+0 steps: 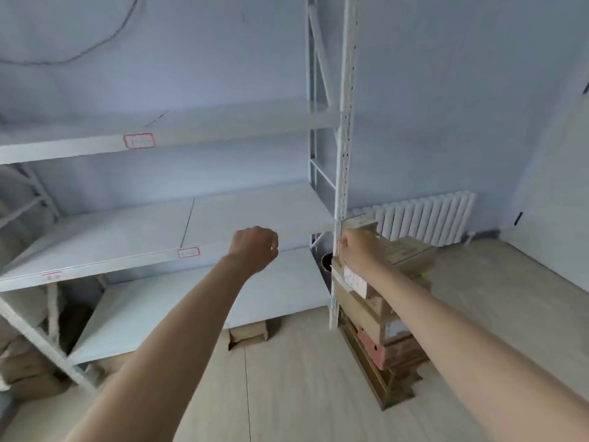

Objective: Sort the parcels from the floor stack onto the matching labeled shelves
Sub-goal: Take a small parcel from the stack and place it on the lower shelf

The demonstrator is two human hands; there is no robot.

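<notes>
Shelves (153, 231) stand left; parcel stack (379, 314) on the floor (302, 378) just right of their post (345, 122); radiator (427, 218) behind the stack; small box (248, 333) under the bottom shelf.

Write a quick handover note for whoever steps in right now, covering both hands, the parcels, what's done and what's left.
Left hand: raised in front of the middle shelf, fingers curled, holding nothing.
Right hand: reaching onto the top of the parcel stack; whether it has a grip on the top parcel cannot be told.
Parcels: stacked on the floor at the right end of the rack, against its post.
Done: no parcel shows on the visible shelf surfaces.
Left: lift each parcel, match it to a red-bordered shelf label, unreadable here, and shelve it.
</notes>
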